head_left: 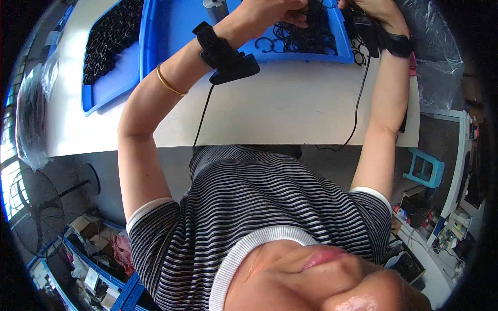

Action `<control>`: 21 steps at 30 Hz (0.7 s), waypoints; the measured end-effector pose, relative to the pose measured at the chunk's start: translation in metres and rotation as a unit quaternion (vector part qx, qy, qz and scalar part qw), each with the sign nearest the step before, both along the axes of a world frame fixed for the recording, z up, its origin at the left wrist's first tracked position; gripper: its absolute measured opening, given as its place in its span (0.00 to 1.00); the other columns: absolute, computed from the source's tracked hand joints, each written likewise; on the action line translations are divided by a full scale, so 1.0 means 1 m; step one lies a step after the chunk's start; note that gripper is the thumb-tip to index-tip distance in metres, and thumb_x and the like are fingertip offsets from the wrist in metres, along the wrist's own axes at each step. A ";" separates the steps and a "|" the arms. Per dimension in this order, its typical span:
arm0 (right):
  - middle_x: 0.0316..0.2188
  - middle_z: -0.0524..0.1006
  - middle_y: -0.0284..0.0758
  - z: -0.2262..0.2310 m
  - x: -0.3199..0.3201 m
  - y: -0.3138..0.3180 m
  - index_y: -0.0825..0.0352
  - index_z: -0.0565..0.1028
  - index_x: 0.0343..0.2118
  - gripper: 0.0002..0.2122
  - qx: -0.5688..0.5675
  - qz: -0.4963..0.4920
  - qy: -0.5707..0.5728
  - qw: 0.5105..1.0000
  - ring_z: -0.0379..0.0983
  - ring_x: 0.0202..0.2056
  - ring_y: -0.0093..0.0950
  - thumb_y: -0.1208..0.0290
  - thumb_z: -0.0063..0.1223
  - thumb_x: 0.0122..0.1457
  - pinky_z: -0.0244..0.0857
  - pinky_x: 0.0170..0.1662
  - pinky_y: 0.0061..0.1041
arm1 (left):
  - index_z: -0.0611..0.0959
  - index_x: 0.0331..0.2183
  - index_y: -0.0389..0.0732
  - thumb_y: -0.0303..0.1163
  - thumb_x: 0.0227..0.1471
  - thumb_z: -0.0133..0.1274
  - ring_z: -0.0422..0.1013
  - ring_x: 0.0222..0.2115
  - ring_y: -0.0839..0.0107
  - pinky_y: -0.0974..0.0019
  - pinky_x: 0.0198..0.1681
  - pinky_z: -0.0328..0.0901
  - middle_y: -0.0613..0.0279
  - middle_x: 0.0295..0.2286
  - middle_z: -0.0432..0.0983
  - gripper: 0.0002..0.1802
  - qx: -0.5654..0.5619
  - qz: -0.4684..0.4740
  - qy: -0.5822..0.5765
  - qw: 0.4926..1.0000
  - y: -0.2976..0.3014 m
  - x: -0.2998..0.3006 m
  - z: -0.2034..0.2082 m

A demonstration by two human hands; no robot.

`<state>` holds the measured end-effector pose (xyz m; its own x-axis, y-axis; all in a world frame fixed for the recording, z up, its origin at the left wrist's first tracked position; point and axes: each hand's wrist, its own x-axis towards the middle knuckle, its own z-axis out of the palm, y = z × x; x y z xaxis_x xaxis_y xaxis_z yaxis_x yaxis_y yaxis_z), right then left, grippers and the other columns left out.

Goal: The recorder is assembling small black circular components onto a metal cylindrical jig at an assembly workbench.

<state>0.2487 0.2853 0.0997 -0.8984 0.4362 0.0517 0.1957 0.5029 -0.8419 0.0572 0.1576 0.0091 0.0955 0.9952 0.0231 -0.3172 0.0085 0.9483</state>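
Observation:
My left hand [287, 12] is at the upper edge of the view, over a blue tray [306, 57] with a heap of black ring-shaped parts [311, 34]. Its fingers are curled together, and whatever they may hold is too small to make out. Farther right, my right hand [377, 11] is above the tray's right rim, one fingertip pointing toward the left hand. The picture's edge cuts off most of its fingers, so its grip is hidden. One open black ring [265, 45] lies apart from the heap, on the tray's left part.
On the left, a second blue tray [87, 98] holds rows of black C-shaped parts [111, 39]. A grey metal cylinder [216, 10] stands beside my left forearm. Thin black cables [358, 106] hang from both wrist straps across the white table [280, 103]. More black rings lie right of the tray.

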 end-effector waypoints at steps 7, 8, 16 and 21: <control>0.29 0.78 0.27 0.006 0.002 -0.004 0.69 0.78 0.42 0.07 0.026 0.037 -0.010 0.999 0.72 0.26 0.14 0.74 0.59 0.64 0.68 0.28 0.15 | 0.77 0.39 0.38 0.29 0.66 0.54 0.78 0.32 0.70 0.62 0.41 0.77 0.62 0.33 0.77 0.05 0.006 -0.008 0.007 1.000 -0.002 -0.004 0.000; 0.30 0.78 0.27 0.005 0.003 -0.003 0.69 0.78 0.42 0.07 0.024 0.020 -0.011 0.999 0.72 0.26 0.14 0.74 0.59 0.64 0.68 0.28 0.15 | 0.77 0.39 0.38 0.29 0.66 0.54 0.78 0.32 0.70 0.62 0.40 0.77 0.62 0.33 0.77 0.05 0.002 -0.012 0.007 1.000 -0.002 -0.004 0.000; 0.29 0.77 0.25 0.001 -0.013 -0.014 0.69 0.78 0.42 0.08 0.070 0.026 -0.017 0.997 0.71 0.26 0.13 0.72 0.60 0.64 0.67 0.28 0.14 | 0.78 0.38 0.38 0.29 0.66 0.53 0.77 0.31 0.70 0.62 0.39 0.77 0.62 0.33 0.77 0.05 -0.023 -0.008 0.024 0.999 -0.011 -0.005 0.009; 0.29 0.77 0.25 -0.005 0.002 0.005 0.68 0.79 0.42 0.07 0.017 -0.017 0.028 0.999 0.71 0.26 0.12 0.73 0.58 0.64 0.67 0.28 0.13 | 0.78 0.38 0.38 0.30 0.66 0.54 0.76 0.31 0.71 0.62 0.39 0.77 0.62 0.32 0.77 0.06 -0.042 -0.045 0.032 0.998 -0.007 0.001 0.013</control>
